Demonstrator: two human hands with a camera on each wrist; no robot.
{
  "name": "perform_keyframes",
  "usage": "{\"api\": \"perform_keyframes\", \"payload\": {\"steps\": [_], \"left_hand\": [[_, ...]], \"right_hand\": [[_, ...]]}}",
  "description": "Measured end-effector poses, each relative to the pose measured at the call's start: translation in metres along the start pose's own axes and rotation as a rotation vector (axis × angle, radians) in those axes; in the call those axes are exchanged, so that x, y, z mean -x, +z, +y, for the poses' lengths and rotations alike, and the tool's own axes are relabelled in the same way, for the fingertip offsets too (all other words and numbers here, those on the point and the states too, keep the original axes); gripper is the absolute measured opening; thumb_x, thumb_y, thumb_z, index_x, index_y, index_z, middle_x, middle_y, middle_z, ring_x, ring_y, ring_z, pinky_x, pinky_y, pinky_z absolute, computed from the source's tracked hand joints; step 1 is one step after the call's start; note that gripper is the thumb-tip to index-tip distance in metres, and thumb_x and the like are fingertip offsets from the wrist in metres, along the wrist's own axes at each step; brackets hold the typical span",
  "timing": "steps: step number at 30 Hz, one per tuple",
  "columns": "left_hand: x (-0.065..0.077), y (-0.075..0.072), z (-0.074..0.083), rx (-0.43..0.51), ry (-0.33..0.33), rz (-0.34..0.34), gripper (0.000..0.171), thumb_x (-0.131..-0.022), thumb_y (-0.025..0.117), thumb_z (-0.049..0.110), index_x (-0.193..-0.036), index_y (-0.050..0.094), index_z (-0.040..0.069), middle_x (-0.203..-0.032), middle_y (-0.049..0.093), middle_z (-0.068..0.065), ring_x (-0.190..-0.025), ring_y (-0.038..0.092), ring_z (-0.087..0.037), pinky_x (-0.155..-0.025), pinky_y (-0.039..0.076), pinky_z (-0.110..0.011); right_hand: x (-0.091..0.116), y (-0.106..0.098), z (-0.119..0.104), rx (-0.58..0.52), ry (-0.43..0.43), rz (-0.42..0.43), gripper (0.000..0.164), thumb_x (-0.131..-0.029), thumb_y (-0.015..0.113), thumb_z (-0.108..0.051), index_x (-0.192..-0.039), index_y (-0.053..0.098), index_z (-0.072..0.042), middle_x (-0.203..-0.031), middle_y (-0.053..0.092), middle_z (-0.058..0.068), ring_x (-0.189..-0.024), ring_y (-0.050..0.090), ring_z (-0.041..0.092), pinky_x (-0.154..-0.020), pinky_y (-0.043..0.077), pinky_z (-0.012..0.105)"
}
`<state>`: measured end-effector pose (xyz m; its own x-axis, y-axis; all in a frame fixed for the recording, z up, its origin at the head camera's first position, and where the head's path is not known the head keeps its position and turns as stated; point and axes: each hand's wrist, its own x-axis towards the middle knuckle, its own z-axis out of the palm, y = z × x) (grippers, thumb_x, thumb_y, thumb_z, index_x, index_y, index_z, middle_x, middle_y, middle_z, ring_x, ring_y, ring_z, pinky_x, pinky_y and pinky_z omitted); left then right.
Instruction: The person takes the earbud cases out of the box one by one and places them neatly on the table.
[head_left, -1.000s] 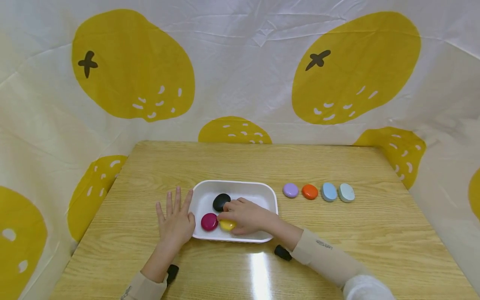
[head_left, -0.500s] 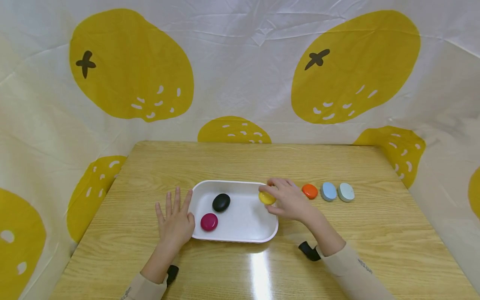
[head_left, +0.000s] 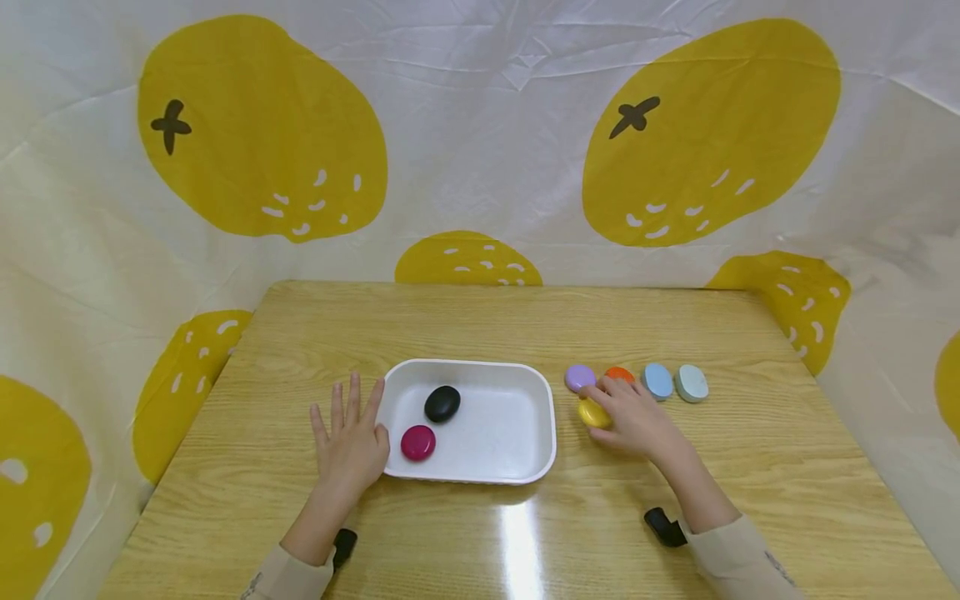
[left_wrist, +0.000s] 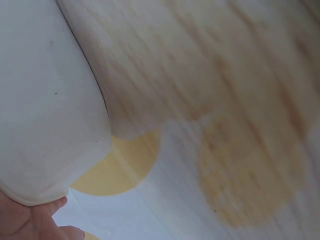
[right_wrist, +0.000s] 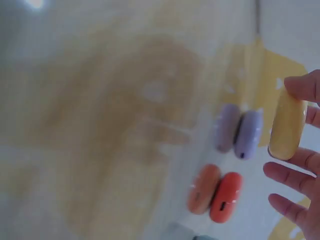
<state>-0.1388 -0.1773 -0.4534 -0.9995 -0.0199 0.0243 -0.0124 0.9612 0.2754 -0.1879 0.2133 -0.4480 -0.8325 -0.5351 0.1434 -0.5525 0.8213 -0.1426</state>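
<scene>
My right hand [head_left: 630, 419] pinches a glossy yellow pebble-shaped piece [head_left: 593, 413] between thumb and fingers, to the right of the white tray [head_left: 495, 475]. In the right wrist view the yellow piece [right_wrist: 288, 126] is seen edge-on, raised above the tabletop. Just behind it on the table lies a purple piece [head_left: 579, 378]; an orange-red piece [head_left: 619, 374] is partly covered by the fingers. My left hand [head_left: 351, 446] lies with fingers spread against the tray's left side. Inside the tray are a black piece [head_left: 442, 404] and a magenta piece [head_left: 418, 442].
A blue piece [head_left: 657, 382] and a pale blue-green piece [head_left: 692, 383] continue the row on the right. The wooden table [head_left: 480, 325] is backed by a white cloth [head_left: 487, 150] printed with yellow fruit.
My right hand has carried the yellow piece out of the tray, over its right rim, to in front of the row of pieces. The left hand has stayed in place.
</scene>
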Motion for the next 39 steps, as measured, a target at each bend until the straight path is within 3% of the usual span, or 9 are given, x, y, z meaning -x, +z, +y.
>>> {"api": "perform_keyframes", "payload": {"steps": [4,12,27,34,39], "left_hand": [[0.0,0.0,0.0,0.0,0.002,0.005,0.059,-0.091,0.038,0.021,-0.147,0.019,0.017,-0.152,0.001,-0.017,-0.138,-0.009,-0.036,-0.104,-0.013,-0.059],[0.0,0.0,0.0,-0.005,0.003,0.007,0.059,-0.091,0.037,0.022,-0.147,0.019,0.017,-0.152,0.002,-0.017,-0.138,-0.009,-0.035,-0.104,-0.011,-0.06],[0.001,-0.001,0.001,-0.001,0.008,0.003,0.059,-0.091,0.037,0.022,-0.147,0.019,0.017,-0.152,0.001,-0.018,-0.138,-0.009,-0.036,-0.104,-0.013,-0.059],[0.0,-0.002,0.001,0.001,0.008,0.0,0.059,-0.091,0.037,0.022,-0.147,0.019,0.016,-0.152,0.001,-0.018,-0.138,-0.01,-0.036,-0.104,-0.015,-0.058],[0.0,-0.002,0.001,0.007,0.005,0.004,0.059,-0.091,0.037,0.022,-0.147,0.02,0.017,-0.152,0.001,-0.017,-0.138,-0.009,-0.036,-0.104,-0.015,-0.058]], "right_hand": [[0.003,0.01,0.004,-0.005,-0.016,-0.067,0.045,-0.074,0.07,-0.029,-0.115,0.057,-0.015,-0.11,0.053,0.006,-0.1,0.052,0.026,-0.087,0.038,0.055],[0.0,0.016,0.002,0.019,-0.068,-0.107,0.043,-0.077,0.068,-0.029,-0.115,0.055,-0.013,-0.112,0.051,0.009,-0.101,0.053,0.029,-0.085,0.041,0.054],[-0.001,0.008,-0.004,-0.005,-0.046,-0.094,0.051,-0.075,0.071,-0.03,-0.12,0.054,-0.012,-0.115,0.052,0.01,-0.102,0.053,0.028,-0.084,0.041,0.054],[-0.026,-0.016,-0.028,-0.046,-0.115,0.008,0.046,-0.079,0.069,-0.027,-0.121,0.053,-0.016,-0.111,0.054,0.003,-0.102,0.053,0.021,-0.085,0.042,0.047],[-0.05,-0.03,-0.056,-0.038,-0.198,-0.016,0.044,-0.083,0.065,-0.027,-0.124,0.051,-0.018,-0.115,0.054,0.003,-0.108,0.052,0.022,-0.091,0.041,0.047]]}}
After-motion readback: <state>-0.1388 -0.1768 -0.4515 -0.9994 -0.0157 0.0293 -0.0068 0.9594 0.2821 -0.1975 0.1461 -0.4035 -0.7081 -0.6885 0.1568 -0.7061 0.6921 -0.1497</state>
